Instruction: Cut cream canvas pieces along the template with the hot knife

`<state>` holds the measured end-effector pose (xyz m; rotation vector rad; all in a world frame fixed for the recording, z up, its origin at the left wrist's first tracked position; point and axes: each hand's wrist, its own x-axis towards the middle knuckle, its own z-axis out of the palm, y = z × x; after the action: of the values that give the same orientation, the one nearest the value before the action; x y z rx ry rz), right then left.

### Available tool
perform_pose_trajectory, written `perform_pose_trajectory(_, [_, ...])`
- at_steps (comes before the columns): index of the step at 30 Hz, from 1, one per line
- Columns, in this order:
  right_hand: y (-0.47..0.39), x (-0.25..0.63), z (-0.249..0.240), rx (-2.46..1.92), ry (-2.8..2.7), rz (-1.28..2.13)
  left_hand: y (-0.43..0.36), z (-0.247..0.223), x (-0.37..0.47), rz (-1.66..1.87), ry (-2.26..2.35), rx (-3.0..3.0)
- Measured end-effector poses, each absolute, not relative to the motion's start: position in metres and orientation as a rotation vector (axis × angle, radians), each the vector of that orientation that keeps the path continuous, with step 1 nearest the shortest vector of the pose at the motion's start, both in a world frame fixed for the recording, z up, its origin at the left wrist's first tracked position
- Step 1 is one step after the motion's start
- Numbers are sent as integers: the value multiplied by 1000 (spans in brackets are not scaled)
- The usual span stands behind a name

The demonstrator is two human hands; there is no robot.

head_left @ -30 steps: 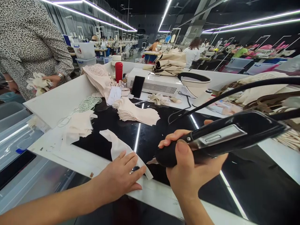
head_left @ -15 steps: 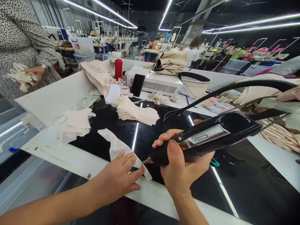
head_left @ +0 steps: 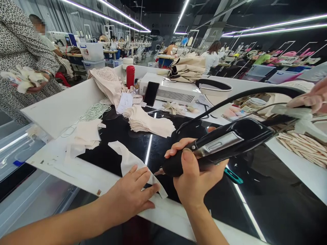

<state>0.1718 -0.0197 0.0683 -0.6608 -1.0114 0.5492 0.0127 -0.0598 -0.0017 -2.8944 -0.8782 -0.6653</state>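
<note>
My left hand (head_left: 134,187) lies with its fingers stretched out over a pale fabric strip (head_left: 127,161), pressing it against the black tabletop at the table's front edge. In my right hand (head_left: 196,177) is a black corded power tool (head_left: 219,146) with a silver plate on its side. Its thin metal tip (head_left: 158,172) points left at the strip's right edge, close to my left fingers; whether it touches the cloth I cannot tell. A teal-handled tool (head_left: 233,176) lies just right of my right hand, partly hidden behind it.
Behind the strip lie a stack of cut fabric pieces (head_left: 149,121), more pieces (head_left: 88,134) and a phone (head_left: 151,93). A red bottle (head_left: 130,77) stands beside a white vented box (head_left: 173,92). Another person's hand (head_left: 316,97) is at the cord, right; a person (head_left: 28,58) holding scraps stands left.
The tool's tip has shifted slightly up and left along the strip. More of the teal-handled tool shows. The other person's hand at the right has come further into view.
</note>
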Motion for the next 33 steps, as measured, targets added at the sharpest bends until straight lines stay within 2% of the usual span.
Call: perform_pose_trajectory(33, [-14, 167, 68, -683, -1009, 546, -61, -9, 14, -687, -898, -2875])
